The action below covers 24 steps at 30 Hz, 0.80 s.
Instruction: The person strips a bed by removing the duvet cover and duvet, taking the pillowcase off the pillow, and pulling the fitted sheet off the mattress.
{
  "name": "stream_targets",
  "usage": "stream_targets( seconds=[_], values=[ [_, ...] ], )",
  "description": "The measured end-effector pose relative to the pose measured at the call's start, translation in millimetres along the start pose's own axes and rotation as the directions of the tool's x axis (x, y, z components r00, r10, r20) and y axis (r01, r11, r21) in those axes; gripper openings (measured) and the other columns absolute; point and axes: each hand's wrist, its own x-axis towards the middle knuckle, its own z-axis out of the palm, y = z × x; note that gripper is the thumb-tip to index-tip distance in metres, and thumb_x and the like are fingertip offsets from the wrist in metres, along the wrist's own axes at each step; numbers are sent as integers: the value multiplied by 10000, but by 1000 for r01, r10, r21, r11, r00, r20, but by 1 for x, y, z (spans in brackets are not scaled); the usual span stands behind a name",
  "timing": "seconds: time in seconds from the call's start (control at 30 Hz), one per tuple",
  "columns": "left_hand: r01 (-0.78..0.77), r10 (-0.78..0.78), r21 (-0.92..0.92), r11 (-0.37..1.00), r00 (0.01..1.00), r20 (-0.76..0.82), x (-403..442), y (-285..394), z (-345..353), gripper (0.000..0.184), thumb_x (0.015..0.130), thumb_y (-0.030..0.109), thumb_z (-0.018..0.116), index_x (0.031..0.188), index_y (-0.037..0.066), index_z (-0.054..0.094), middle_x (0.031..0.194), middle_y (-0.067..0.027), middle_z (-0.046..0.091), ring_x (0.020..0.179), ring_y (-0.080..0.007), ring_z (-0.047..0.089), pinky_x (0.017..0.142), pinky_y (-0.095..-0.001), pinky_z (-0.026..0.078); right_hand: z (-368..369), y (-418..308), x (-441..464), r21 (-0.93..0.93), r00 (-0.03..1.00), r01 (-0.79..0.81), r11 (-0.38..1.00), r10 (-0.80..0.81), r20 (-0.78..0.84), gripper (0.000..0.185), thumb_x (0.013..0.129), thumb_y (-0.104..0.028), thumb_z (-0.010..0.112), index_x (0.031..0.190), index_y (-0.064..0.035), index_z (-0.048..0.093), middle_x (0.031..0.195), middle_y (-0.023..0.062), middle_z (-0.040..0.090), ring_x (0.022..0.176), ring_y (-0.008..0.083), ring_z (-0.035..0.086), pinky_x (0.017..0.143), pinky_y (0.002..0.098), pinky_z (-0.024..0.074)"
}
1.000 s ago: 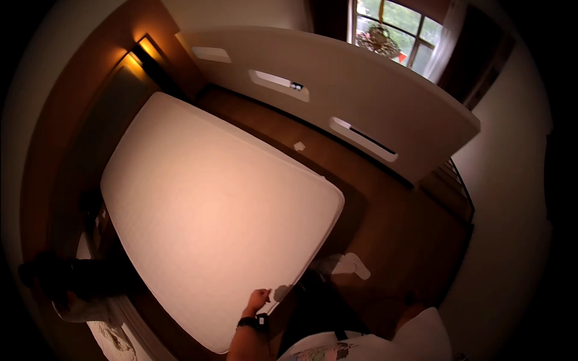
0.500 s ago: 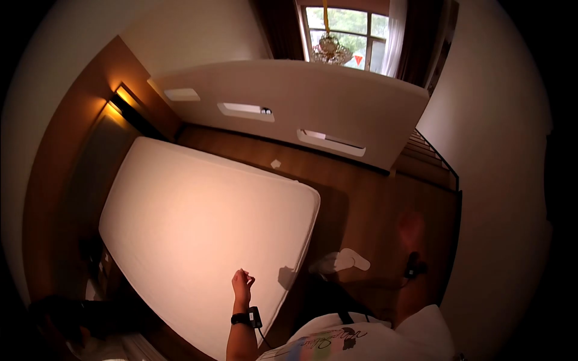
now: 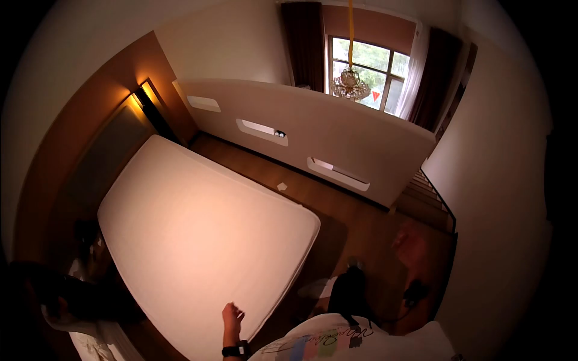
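My left hand (image 3: 232,313) is raised over the near part of a bare white mattress (image 3: 208,228), with a black band and small device at its wrist. Its fingers are curled together; whatever they may hold is too small to make out. Off to the right, my right hand (image 3: 412,243) hangs over the dim wooden floor, reddish and blurred, with a dark device at its wrist. How its fingers are set cannot be seen. The mattress is flat, its head end against a dark headboard (image 3: 102,157).
A low partition wall (image 3: 301,132) with cut-out slots runs beyond the mattress. Stairs (image 3: 424,197) lie at the right. A scrap of white paper (image 3: 282,187) is on the floor. At the lower left, a person in dark clothes (image 3: 90,301) is beside white bedding (image 3: 99,346).
My left hand has moved from the mattress's near edge toward the lower left of the view. The view has shifted, and my dark-clothed leg now shows farther right, over the floor.
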Motion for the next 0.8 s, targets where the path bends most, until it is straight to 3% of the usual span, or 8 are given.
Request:
stream_targets(
  seconds=[0.1,0.2,0.27,0.33,0.43,0.53,0.67,0.8],
  values=[
    [121,-120,-15,993,950,-288,24,-2,27,198,787,248,504,643,136,426,570,-1,391,485,-133,395,492,-299,412,-8,-34,66,-30,995,-97,995,98,2,226,869,-295,454,955,-107,546,721,16,512,665,157,494,625,298,423],
    [37,-47,-43,998,963,-264,69,0,101,202,778,244,483,618,143,410,560,-3,381,456,-133,369,465,-264,387,-5,-76,143,-30,979,-82,996,86,187,225,850,-264,472,1002,-130,568,765,1,544,682,159,523,645,320,444],
    [-10,-11,-99,995,978,-209,91,4,187,198,788,235,467,618,159,398,558,-1,356,457,-130,356,461,-257,381,-11,-103,180,98,980,-197,975,195,28,229,845,-229,473,1011,-99,562,759,11,536,705,165,526,664,331,447],
    [-45,29,-94,995,987,-161,89,22,300,189,821,254,460,659,183,394,588,11,335,514,-128,374,508,-290,408,-28,-125,221,50,968,-247,968,244,63,214,839,-177,476,1009,-69,548,767,43,536,706,178,519,663,330,444],
    [59,-1,-222,973,967,253,68,48,481,192,860,258,468,697,166,425,647,7,398,592,-138,419,590,-320,415,-46,-150,278,-16,945,-308,951,308,111,213,827,-125,477,1016,-53,545,785,63,548,710,187,523,669,335,450],
    [132,54,-249,959,781,622,42,69,591,178,871,224,489,728,121,460,643,-5,446,624,-146,468,630,-284,429,-40,-164,321,9,927,-361,933,358,113,212,820,-99,474,1010,-46,550,791,68,549,711,188,526,670,327,459],
    [138,25,-198,970,758,651,54,75,624,180,873,229,483,738,110,464,656,-9,451,631,-146,472,637,-288,433,-38,-139,379,22,890,-432,902,422,175,193,799,-58,481,973,-38,562,766,73,536,694,188,517,655,298,460],
    [90,-93,21,996,962,255,101,82,573,182,862,255,470,754,108,472,682,-3,462,650,-130,486,650,-286,453,-13,-92,437,92,788,-600,795,567,238,166,803,-68,487,941,-62,578,730,65,561,694,187,545,734,354,450]
  ],
)
